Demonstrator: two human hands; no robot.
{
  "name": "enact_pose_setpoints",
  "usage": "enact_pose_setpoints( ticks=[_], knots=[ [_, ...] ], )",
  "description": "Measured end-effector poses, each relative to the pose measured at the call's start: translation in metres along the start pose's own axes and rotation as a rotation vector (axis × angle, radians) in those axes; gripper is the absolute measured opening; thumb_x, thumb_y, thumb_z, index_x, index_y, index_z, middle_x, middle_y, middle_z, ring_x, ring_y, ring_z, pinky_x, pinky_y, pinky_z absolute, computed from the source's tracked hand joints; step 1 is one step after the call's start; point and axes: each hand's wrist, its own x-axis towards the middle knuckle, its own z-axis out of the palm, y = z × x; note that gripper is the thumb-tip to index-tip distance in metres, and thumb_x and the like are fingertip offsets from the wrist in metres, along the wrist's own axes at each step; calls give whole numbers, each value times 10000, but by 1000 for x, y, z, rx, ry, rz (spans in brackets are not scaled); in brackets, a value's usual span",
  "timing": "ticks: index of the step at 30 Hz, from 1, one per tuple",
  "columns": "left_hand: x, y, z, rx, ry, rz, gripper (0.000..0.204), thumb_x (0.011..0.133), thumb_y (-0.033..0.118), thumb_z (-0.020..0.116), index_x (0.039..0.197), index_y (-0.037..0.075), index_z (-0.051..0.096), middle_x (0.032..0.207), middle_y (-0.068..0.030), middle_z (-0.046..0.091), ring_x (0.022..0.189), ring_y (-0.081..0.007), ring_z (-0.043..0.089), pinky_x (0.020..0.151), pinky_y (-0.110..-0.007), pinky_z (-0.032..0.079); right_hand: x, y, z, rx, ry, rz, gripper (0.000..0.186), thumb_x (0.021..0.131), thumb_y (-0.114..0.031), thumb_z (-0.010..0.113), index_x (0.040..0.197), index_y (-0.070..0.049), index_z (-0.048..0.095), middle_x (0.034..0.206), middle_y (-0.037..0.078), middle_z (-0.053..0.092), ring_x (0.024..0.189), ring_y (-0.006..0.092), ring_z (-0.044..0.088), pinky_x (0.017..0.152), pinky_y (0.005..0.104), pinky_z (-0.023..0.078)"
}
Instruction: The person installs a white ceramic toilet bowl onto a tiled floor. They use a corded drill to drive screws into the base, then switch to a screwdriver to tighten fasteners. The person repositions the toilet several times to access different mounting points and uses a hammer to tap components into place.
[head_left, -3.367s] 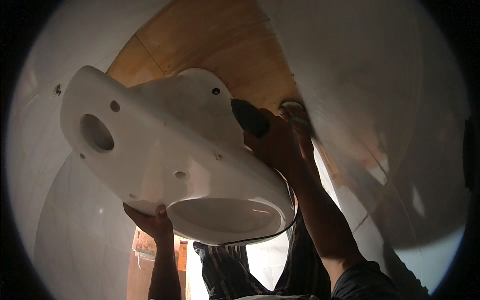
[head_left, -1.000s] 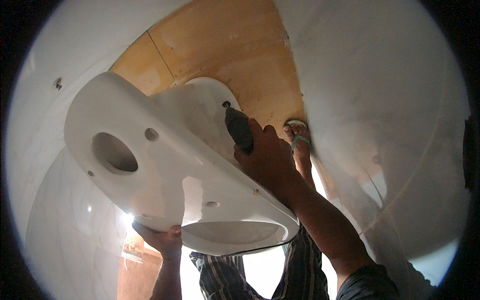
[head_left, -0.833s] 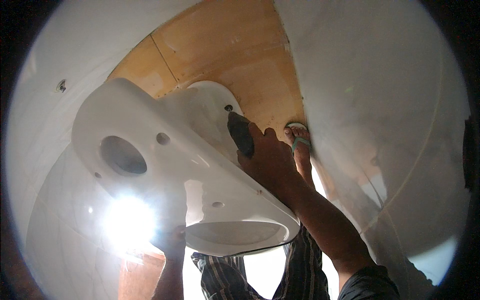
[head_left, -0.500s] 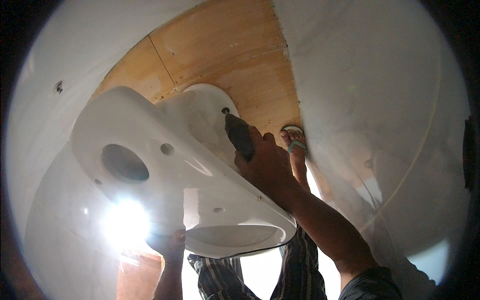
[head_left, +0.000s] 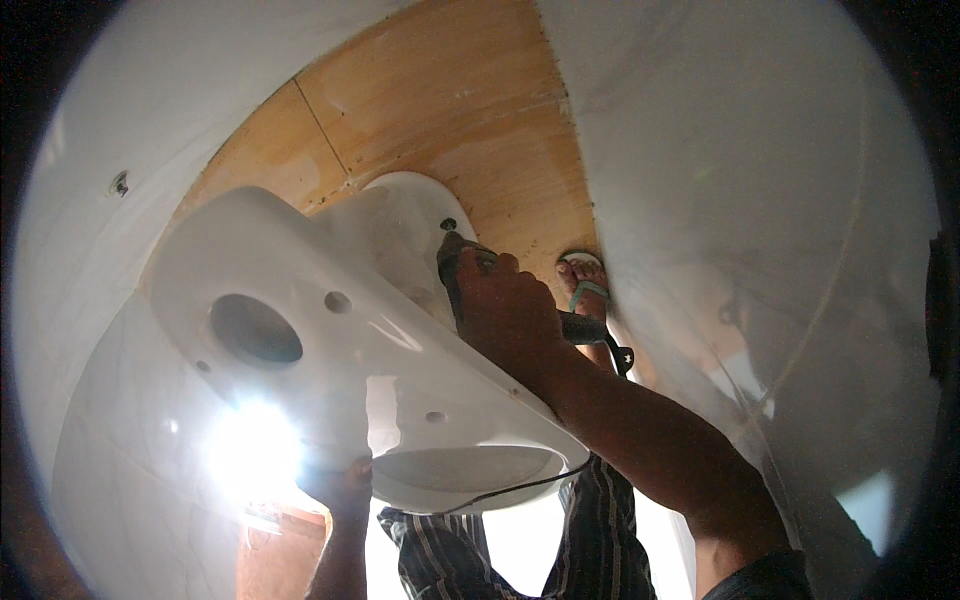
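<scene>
The white ceramic basin [head_left: 330, 340] lies tipped on its side over the tan floor [head_left: 450, 110], the left hand [head_left: 340, 490] cupping its lower rim. The right hand [head_left: 505, 310] grips a dark power tool [head_left: 455, 270] pressed against its underside — work seems mid-way, the tool not yet lifted off.

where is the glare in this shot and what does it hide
Head view: a blown-out glare patch washes over the white ceramic fixture's lower left edge, just above the left hand; the right hand on the dark tool stays readable; the fisheye rim is black.

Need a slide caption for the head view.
Right hand grips a dark tool against a white ceramic fixture; left hand supports it.
</scene>
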Motion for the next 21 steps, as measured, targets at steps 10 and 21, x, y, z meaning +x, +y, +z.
enact_pose_setpoints(
  ticks=[10,21],
  knots=[
    [-3,10,-1,-1,-6,-9,1256,679,970,567,1456,8,345,1285,-204,460,1233,-343,511,979,-506,476,1,-4,-5,-6,-29,22,368,917,-81,610,1235,83,524,973,326,648,856,445,724,718,515,619],
    [-2,18,0,20,16,-10,1275,654,978,584,1453,12,352,1283,-205,465,1226,-347,515,971,-512,480,4,-6,-11,27,-41,11,244,938,-74,571,1133,72,575,1051,267,672,965,409,714,788,511,613]
  ],
)
